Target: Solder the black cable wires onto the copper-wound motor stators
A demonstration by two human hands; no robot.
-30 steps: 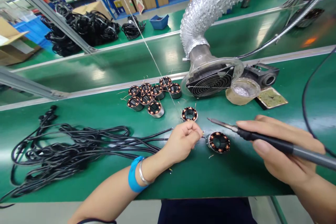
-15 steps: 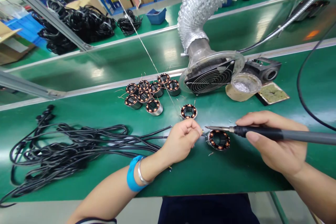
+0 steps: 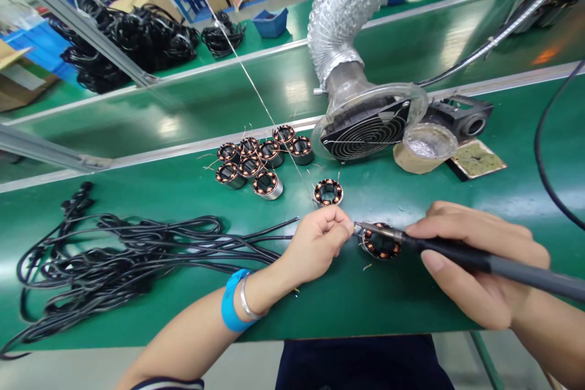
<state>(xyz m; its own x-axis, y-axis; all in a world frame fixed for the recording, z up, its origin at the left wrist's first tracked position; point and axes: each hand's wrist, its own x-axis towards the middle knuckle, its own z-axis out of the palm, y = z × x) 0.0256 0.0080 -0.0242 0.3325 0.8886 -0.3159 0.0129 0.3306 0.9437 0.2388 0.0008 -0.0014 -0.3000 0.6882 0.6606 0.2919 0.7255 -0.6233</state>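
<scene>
Your left hand (image 3: 322,234) pinches a fine wire end between thumb and forefinger, mostly hidden by them. Your right hand (image 3: 493,295) holds a soldering iron (image 3: 470,258) like a pen, tip just beside the pinch; contact with the wire is too small to tell. A copper-wound stator (image 3: 380,253) sits beneath the iron on the green workbench (image 3: 365,311). This looks like soldering a lead; the next move seems to call for stillness, tip clear of skin.

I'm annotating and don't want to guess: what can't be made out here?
Head view:
What the left hand pinches: mostly covered by that hand.
Far rim of nearest wound ring: partly behind soldering iron.
Iron's rear end: cut off by right edge.
Iron's tip contact: too small.
</scene>
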